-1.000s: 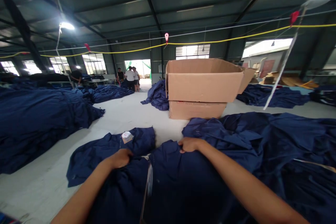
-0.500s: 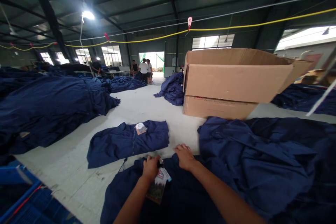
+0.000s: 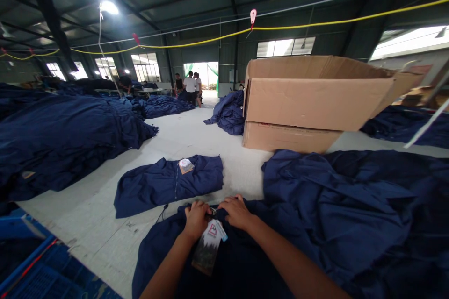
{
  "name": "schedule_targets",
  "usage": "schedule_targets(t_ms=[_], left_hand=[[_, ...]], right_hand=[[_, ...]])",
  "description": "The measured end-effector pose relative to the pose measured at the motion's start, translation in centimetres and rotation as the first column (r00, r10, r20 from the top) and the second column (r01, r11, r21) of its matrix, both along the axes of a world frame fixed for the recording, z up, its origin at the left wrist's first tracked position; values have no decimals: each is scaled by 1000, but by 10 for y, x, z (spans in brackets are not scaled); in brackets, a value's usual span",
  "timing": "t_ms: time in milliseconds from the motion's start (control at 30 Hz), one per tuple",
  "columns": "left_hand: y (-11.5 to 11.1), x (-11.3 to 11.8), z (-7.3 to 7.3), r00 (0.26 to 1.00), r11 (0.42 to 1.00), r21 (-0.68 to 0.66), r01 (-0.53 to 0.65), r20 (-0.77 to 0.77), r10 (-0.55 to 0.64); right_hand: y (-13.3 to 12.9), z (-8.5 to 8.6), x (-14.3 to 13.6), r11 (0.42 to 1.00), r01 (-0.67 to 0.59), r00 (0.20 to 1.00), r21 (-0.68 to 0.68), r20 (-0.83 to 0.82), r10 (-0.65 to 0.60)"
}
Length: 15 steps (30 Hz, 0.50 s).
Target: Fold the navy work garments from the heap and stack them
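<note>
A navy jacket point(image 3: 159, 252) lies on the table right in front of me, with a drawcord loop sticking out at its left. My left hand point(image 3: 197, 220) is closed on its upper edge, by the collar. Close beside it, my right hand point(image 3: 235, 211) grips the same edge with bent fingers; the fingertips are partly hidden. Between and below the hands hangs a printed hang tag point(image 3: 207, 248) with a small blue-white label point(image 3: 221, 230). Just beyond lies a folded navy jacket point(image 3: 147, 187), zip showing, with a tag point(image 3: 185, 165) on top.
Navy garments point(image 3: 336, 201) are heaped at my right, and a large pile point(image 3: 70, 135) covers the table's left side. An open cardboard box point(image 3: 315, 103) rests on another box point(image 3: 291, 138) behind. Blue plastic crates point(image 3: 45, 275) stand below the left table edge. People point(image 3: 190, 85) stand far back.
My right hand has moved left and closer to my left hand, onto the jacket's upper edge. The left hand keeps its hold there. The whole view has shifted slightly.
</note>
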<state>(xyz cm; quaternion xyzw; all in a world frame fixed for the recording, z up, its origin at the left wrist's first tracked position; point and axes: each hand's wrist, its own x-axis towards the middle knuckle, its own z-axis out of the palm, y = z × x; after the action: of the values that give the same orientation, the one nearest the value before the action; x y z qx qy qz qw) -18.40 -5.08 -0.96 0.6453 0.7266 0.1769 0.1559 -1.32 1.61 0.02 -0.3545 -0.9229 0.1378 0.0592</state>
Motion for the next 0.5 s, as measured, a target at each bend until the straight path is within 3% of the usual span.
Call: schedule_targets(t_ms=[233, 500], left_hand=[[-8, 3, 14, 971, 980, 72, 184, 143, -192], [-4, 2, 27, 934, 980, 58, 192, 296, -201]], right_hand=[[-9, 10, 6, 1000, -1, 995, -21, -96, -1], [-13, 28, 11, 999, -4, 994, -38, -105, 0]])
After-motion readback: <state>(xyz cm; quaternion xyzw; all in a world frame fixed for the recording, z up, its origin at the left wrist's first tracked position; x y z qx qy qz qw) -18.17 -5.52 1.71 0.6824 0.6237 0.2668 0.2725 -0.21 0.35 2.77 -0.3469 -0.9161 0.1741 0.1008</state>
